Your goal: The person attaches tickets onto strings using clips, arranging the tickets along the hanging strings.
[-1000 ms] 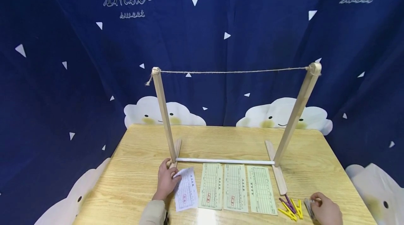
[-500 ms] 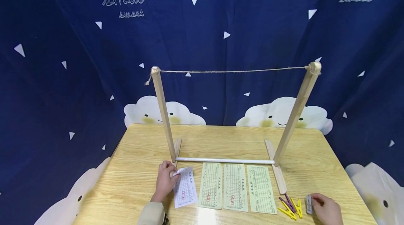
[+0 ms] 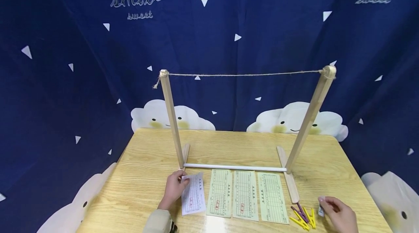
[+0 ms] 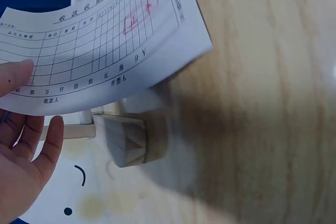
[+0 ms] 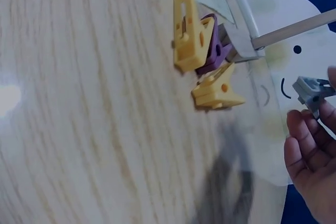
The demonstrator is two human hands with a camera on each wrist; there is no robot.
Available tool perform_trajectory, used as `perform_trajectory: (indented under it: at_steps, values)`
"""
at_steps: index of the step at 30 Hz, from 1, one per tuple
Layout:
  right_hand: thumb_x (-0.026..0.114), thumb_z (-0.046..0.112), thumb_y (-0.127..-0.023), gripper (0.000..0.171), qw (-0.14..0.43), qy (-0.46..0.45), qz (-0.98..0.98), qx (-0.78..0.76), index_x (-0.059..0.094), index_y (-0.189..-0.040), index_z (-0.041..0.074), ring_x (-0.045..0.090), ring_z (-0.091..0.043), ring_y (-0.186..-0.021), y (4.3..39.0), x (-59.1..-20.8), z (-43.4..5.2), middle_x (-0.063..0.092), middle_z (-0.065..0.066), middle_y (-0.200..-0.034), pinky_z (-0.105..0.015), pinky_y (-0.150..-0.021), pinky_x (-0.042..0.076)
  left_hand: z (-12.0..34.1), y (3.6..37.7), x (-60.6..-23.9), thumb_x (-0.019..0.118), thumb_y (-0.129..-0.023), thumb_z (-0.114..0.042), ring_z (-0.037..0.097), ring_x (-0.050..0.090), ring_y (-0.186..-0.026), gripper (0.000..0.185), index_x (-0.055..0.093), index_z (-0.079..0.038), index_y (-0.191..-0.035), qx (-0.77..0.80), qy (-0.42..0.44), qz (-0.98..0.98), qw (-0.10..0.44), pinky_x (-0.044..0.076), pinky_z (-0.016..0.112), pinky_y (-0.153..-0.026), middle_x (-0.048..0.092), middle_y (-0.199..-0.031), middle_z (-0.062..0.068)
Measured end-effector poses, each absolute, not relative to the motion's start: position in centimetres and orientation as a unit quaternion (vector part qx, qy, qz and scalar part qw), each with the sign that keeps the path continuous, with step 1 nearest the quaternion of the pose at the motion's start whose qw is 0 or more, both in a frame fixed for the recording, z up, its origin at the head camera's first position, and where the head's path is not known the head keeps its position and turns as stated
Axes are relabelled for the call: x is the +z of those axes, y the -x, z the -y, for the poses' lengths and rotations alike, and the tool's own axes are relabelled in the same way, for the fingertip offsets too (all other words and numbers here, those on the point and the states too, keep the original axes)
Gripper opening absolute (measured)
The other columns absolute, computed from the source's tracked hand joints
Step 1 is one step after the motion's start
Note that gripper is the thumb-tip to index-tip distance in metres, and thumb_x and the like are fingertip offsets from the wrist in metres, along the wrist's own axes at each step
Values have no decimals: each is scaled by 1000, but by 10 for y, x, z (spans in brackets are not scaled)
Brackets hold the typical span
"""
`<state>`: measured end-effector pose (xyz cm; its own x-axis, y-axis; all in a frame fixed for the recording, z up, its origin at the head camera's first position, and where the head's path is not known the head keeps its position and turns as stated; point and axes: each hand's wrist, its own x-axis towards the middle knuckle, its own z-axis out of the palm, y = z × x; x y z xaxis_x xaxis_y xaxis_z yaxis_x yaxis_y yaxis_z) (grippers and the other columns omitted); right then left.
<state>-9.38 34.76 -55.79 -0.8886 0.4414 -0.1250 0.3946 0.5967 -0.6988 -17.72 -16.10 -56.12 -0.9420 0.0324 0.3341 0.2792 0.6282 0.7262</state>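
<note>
My left hand (image 3: 174,188) pinches the upper left edge of a white receipt slip (image 3: 194,196), thumb on top and fingers beneath. In the left wrist view the receipt bends in a curve and stands off the table, with a red stamp on it. At the table's right side my right hand (image 3: 342,214) holds a grey clothespin (image 5: 311,91) between thumb and fingers, raised off the tabletop. Two yellow clothespins (image 5: 191,35) and a purple clothespin (image 5: 214,53) lie together just left of that hand.
Three pale green slips (image 3: 219,193) lie in a row right of the white one. Behind them stands a wooden frame (image 3: 172,124) with a white bottom bar (image 3: 235,168) and a string (image 3: 242,75) tied between its posts. A blue curtain (image 3: 209,44) hangs behind the table.
My left hand has taken hold of the white receipt's edge and raised it a little. The right hand has turned and lifted the grey clothespin. The head view has shifted slightly.
</note>
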Motion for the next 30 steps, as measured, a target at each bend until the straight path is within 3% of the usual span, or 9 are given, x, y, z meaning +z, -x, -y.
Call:
perform_trajectory:
  at_steps: [5,10,16,24,30]
  values:
    - [61,31,-86,40,71,199,896,391,59,-103,-5,48,2,-61,95,-555,-341,62,-3,-79,-18,-53,41,159,178,-555,71,-71,4,10,50,-61,11,62,-2,-73,-441,96,879,156,45,21,-53,62,-72,6]
    - [64,27,-85,47,107,151,893,411,51,-117,-4,42,2,-62,99,-547,-336,52,0,-82,-15,-52,38,157,180,-546,69,-71,7,10,50,-60,10,63,0,-74,-468,88,866,152,45,22,-52,61,-71,7]
    - [68,17,-83,45,150,102,888,423,52,-115,-9,43,4,-63,105,-544,-336,51,4,-79,-11,-53,37,155,181,-536,68,-73,7,15,52,-61,7,64,2,-75,-489,90,856,144,46,22,-52,63,-73,9]
    - [68,32,-82,53,150,117,883,428,51,-121,1,51,3,-72,134,-605,-371,55,2,-88,-15,-56,43,157,185,-524,69,-75,3,13,53,-60,5,66,4,-79,-515,69,845,130,45,20,-51,64,-73,11]
    - [69,29,-81,49,178,76,880,435,53,-121,5,53,0,-74,145,-623,-381,57,0,-89,-10,-60,41,157,188,-514,69,-76,3,13,55,-61,10,66,8,-84,-541,55,830,125,46,20,-52,65,-78,16]
